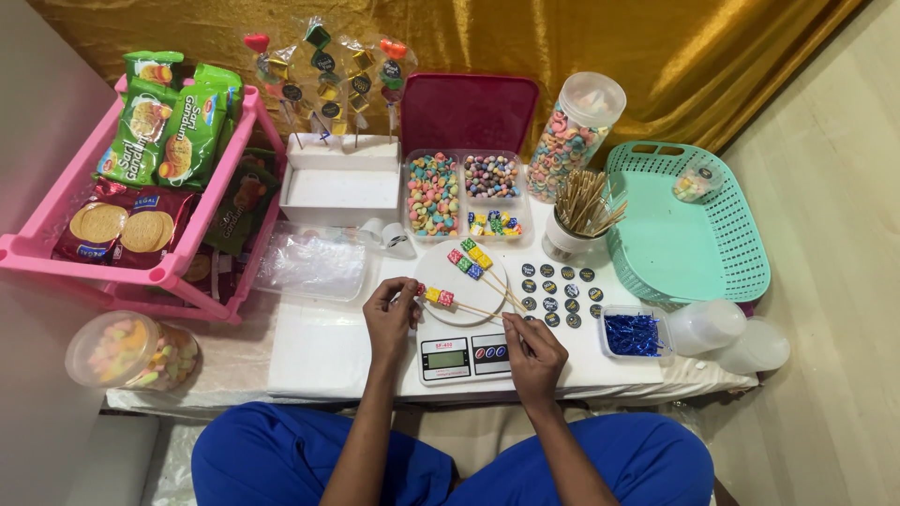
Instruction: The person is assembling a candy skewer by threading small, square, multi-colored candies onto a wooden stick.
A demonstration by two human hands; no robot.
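Note:
My left hand (392, 314) pinches the tip of a wooden skewer (469, 307) that carries yellow and red candy cubes (438, 296), held over a small white kitchen scale (461, 356). My right hand (531, 349) grips the skewer's other end. Two other skewers with coloured cubes (472, 258) lie across the scale's round white plate (450, 281).
A divided clear tray of coloured candies (461, 192) sits behind the scale, with a cup of bare skewers (579, 211), round black stickers (559, 292), a tub of blue twist ties (634, 334), a teal basket (689, 225), a pink snack rack (141, 187) and a white stand of finished sticks (339, 178).

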